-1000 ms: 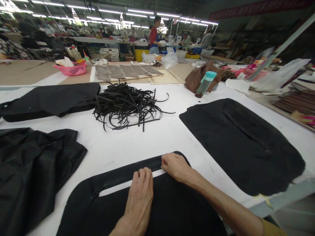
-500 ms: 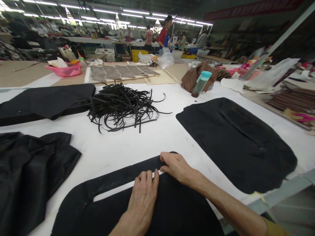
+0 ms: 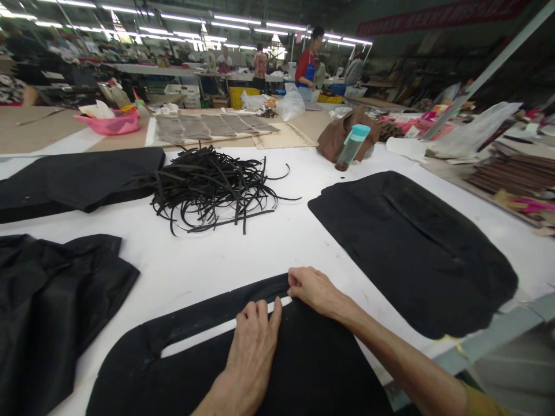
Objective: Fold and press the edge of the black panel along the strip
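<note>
A black, round-cornered fabric or leather panel (image 3: 321, 358) lies on the white tabletop in front of me. A long narrow slot crosses its upper part, and the white strip (image 3: 199, 338) shows in it. My left hand (image 3: 255, 346) rests on the panel just below the slot, holding nothing, its fingers stretched towards the slot's edge. At the slot's right end, my right hand (image 3: 314, 292) pinches the panel's upper band between thumb and curled fingers. The fingertips are partly hidden.
Beyond the panel lies a heap of thin black strips (image 3: 212, 188). Another black panel (image 3: 411, 248) is at right, a stack of black pieces (image 3: 82, 176) at far left, crumpled black material (image 3: 52, 306) nearer. A bottle (image 3: 352, 148) stands behind. A person in a blue apron (image 3: 309, 72) is in the background.
My right hand has shifted slightly right along the panel's upper band. My left hand stays almost where it was. The person in the blue apron has moved right.
</note>
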A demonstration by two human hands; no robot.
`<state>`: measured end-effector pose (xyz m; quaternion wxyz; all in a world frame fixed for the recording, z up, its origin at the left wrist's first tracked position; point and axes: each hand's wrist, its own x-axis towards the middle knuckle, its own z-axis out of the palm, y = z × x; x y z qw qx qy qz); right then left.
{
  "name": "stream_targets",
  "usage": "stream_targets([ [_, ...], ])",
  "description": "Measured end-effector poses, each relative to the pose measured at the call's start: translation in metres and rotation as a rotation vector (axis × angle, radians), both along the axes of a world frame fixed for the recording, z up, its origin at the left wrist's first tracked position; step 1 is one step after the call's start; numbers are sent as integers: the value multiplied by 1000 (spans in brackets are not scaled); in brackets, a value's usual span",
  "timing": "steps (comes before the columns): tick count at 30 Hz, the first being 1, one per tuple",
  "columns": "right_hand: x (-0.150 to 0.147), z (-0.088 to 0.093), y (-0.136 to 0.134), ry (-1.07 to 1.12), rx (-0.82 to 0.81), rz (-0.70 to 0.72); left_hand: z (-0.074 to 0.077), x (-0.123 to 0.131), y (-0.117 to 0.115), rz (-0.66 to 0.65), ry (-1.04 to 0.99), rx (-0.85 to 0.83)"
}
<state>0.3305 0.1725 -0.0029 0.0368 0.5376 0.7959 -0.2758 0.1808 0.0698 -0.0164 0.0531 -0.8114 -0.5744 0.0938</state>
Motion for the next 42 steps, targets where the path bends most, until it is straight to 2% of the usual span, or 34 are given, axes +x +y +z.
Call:
stream_targets([
  [6,-2,3,9,-8,-48,-62,10,9,9,51,37,-29],
  [10,1,6,0,41,-1,-105,11,13,12,64,99,-42],
  [14,-1,8,-18,95,63,-164,8,17,10,102,61,19],
  [19,-3,-3,-37,350,71,-205,1,19,4,116,95,80],
  [23,2,-14,-46,381,173,-222,-1,3,-7,57,-72,92],
  [26,-1,-24,-59,274,392,-123,-3,-16,-23,-35,-201,114],
  [29,-12,-40,-75,157,627,139,-6,-34,-36,-131,-310,145],
  [31,-21,-52,-81,110,758,320,-10,-45,-39,-136,-392,117],
  [33,-24,-63,-81,73,859,432,-13,-56,-41,-110,-453,66],
  [38,-13,-78,-71,42,1022,510,-13,-90,-58,-25,-475,15],
  [42,-5,-81,-67,37,1029,519,-11,-115,-82,115,-407,52],
])
